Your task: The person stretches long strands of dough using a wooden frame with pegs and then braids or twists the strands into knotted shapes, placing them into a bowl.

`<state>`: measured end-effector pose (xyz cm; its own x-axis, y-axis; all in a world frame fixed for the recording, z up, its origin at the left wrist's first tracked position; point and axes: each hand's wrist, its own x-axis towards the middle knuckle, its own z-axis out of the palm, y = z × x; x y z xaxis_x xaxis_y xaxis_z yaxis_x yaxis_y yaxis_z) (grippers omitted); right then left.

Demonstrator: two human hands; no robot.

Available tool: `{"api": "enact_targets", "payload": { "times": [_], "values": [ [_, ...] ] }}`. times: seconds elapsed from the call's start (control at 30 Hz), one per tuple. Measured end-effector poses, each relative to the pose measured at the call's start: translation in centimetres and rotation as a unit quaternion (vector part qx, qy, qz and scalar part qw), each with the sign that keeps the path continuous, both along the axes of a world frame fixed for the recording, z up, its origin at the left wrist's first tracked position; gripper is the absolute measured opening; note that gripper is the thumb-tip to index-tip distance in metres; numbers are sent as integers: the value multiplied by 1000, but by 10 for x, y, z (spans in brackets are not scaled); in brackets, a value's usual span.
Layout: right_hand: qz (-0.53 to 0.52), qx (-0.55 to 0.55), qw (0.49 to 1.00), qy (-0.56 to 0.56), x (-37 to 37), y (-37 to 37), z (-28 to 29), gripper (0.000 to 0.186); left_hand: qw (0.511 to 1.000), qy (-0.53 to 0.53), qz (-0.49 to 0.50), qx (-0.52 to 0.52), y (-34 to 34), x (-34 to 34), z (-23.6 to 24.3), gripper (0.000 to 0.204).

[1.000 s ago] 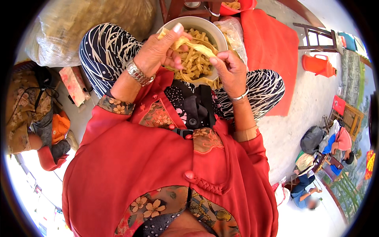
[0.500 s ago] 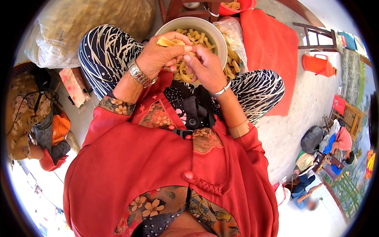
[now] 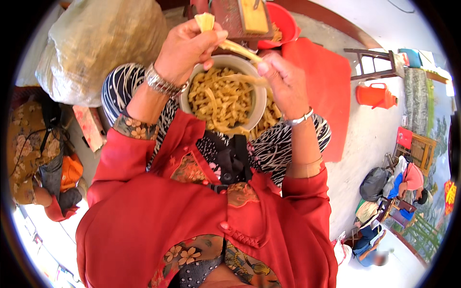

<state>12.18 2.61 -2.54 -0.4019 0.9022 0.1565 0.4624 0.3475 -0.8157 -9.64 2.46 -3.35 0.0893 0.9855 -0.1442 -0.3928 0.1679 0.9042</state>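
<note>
Pinching a yellow strip (image 3: 240, 49) near its upper, protruding end, the left hand (image 3: 188, 49) shares it with the right hand (image 3: 286, 85), which grips it farther along. Below this grip sits a bowl (image 3: 260, 100) of similar pieces (image 3: 222, 100); left of the hands is a bulging sack (image 3: 103, 48), right a red cloth (image 3: 331, 89).

Straight across from the left hand (image 3: 189, 50) to the right hand (image 3: 288, 84), it's blocked: a flat, pale-yellow strip (image 3: 237, 48) spans the gap! Under it, room drops into the round white basin (image 3: 261, 102), until a heap of yellow-brown strips (image 3: 221, 98) stops the way down. Ahead stands the dark reddish wooden bench (image 3: 228, 23); to the left bulges a huge translucent plastic sack (image 3: 98, 53). Rightward, there's open passage above the flat red cloth (image 3: 331, 86)!
</note>
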Motion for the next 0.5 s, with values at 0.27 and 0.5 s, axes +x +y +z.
{"api": "enact_targets", "payload": {
  "times": [0.27, 0.5],
  "values": [
    [-78, 205, 961, -167, 6, 113, 27, 29, 974, 209, 71, 42, 100, 24, 28, 13],
    [-111, 66, 981, -144, 35, 111, -61, 26, 869, 408, 188, 210, 95, 4, -14, 23]
  ]
}}
